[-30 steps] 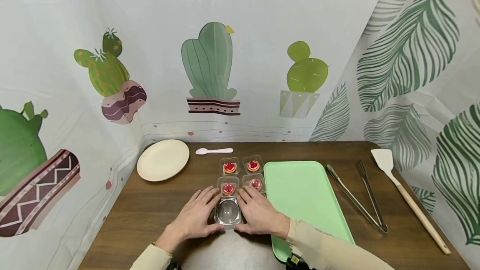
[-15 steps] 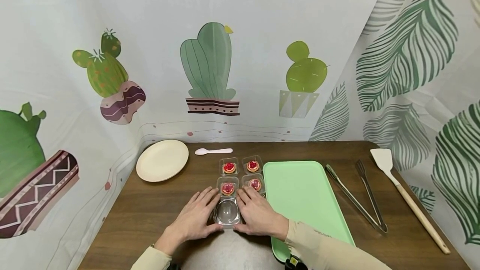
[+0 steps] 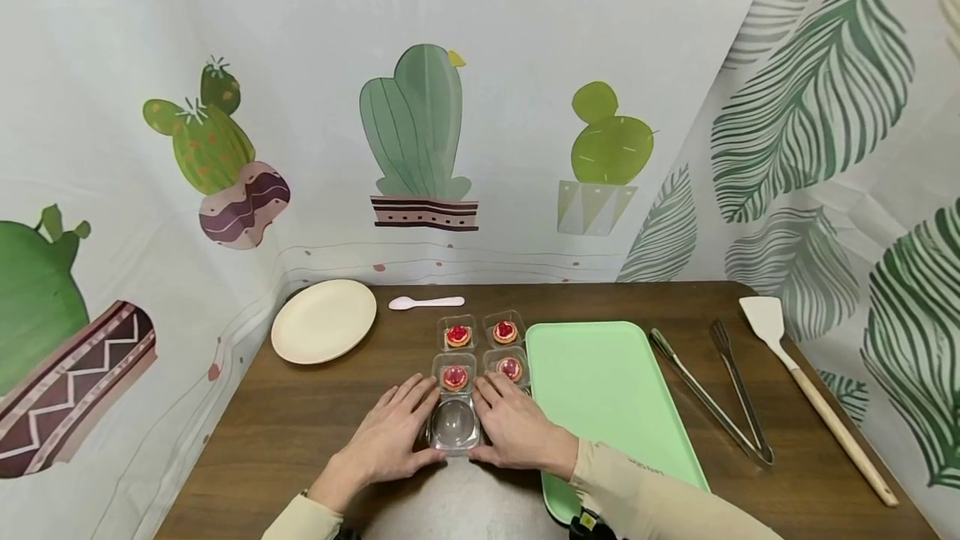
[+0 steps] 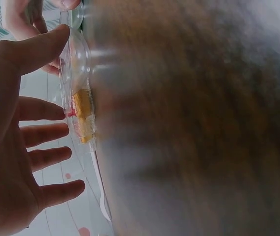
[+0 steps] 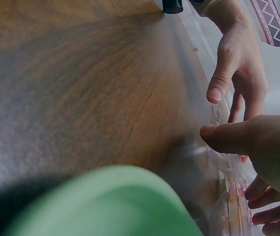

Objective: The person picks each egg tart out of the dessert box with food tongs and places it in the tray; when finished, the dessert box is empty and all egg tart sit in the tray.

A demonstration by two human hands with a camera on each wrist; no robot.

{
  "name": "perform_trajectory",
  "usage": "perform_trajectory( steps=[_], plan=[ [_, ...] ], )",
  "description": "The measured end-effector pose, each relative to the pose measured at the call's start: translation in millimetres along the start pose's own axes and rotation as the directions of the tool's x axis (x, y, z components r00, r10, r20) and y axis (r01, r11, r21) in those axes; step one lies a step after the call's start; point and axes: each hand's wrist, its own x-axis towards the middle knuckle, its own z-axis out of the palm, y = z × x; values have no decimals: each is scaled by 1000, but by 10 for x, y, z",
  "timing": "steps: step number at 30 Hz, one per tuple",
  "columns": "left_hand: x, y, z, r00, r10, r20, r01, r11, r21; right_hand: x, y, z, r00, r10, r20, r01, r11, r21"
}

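Your left hand (image 3: pixel 393 432) and right hand (image 3: pixel 517 427) flank the clear container (image 3: pixel 453 425), which sits between them on the table (image 3: pixel 300 419). The left fingers are straight and spread; the right fingers lie extended side by side, thumb apart. Whether either hand presses the container, I cannot tell. Just beyond stand 4 red-topped tarts (image 3: pixel 453 377) in clear cups, 2 by 2, crowding your fingertips. On your right, the green tray (image 3: pixel 600 398) lies beneath your sleeve (image 3: pixel 633 482); past it are spread tongs (image 3: pixel 707 398) and a spatula (image 3: pixel 832 421). Farther left lie a plate (image 3: pixel 322 322) and a spoon (image 3: pixel 435 302).
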Motion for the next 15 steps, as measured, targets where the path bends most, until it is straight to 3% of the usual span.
perform_trajectory(
  steps=[10, 15],
  plan=[
    [-7, -12, -9, 1000, 8, -15, -8, 1000, 2, 14, 98, -187, 995, 20, 101, -35, 987, 157],
    [26, -20, -56, 999, 21, -24, -22, 1000, -8, 40, 160, -271, 994, 58, 94, -78, 972, 223]
  ],
)
